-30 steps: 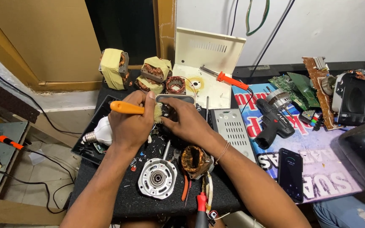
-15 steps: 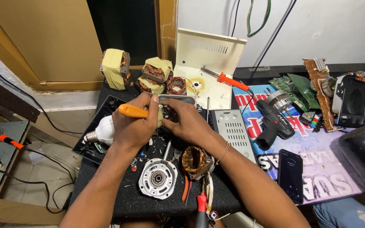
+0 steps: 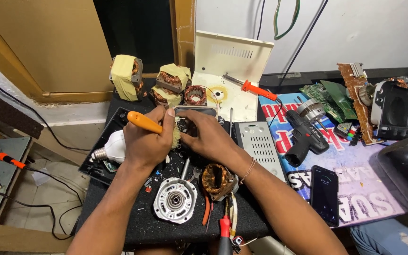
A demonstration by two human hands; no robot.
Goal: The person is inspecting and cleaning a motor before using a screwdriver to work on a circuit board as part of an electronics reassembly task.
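My left hand (image 3: 148, 140) grips a brush with an orange handle (image 3: 143, 123); its pale bristles (image 3: 175, 137) show beside my thumb. My right hand (image 3: 207, 134) rests on a small dark part (image 3: 185, 126) right beside the bristles, holding it against the black mat (image 3: 133, 222). Just beyond my fingers lies a flat grey piece (image 3: 195, 111). Close to my wrists sit a silver motor end cap with a bearing (image 3: 175, 200) and a copper-wound stator (image 3: 217, 180).
Yellow-taped transformers (image 3: 124, 78) and copper coils (image 3: 195, 95) stand at the back by a cream metal cover (image 3: 229, 71). An orange screwdriver (image 3: 252, 87), a grey vented box (image 3: 258, 143), a black drill (image 3: 308, 127), a phone (image 3: 325, 193), a bulb (image 3: 112, 148) and circuit boards (image 3: 329, 94) lie around.
My left hand has shifted slightly right and down with the brush, closing on the part under my right hand. The orange handle now tilts more steeply.
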